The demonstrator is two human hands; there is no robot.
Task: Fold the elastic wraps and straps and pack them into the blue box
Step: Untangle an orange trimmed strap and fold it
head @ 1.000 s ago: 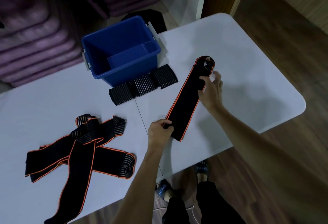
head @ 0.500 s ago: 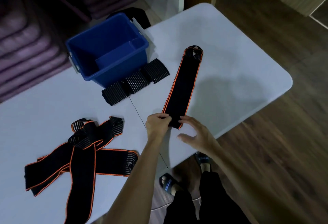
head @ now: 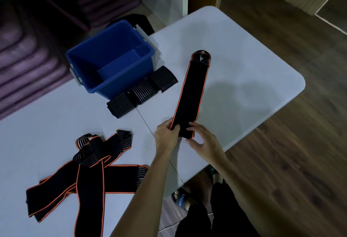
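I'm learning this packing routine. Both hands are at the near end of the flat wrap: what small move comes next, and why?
Probably roll or fold the near end away from the body. The wrap lies flat and straight, both the left hand and right hand pinch its near end, and three finished bundles already sit by the blue box.

The right hand [head: 203, 140] has left the far end of the wrap [head: 191, 94], where it rested a second ago, and now sits at the near end, fingertips on the fabric opposite the left hand [head: 166, 133]. Half a second ago it was open and just short of that end. The left hand has kept its grip on the near end's left corner. The wrap now lies straighter on the table [head: 244, 71], no longer slanted.
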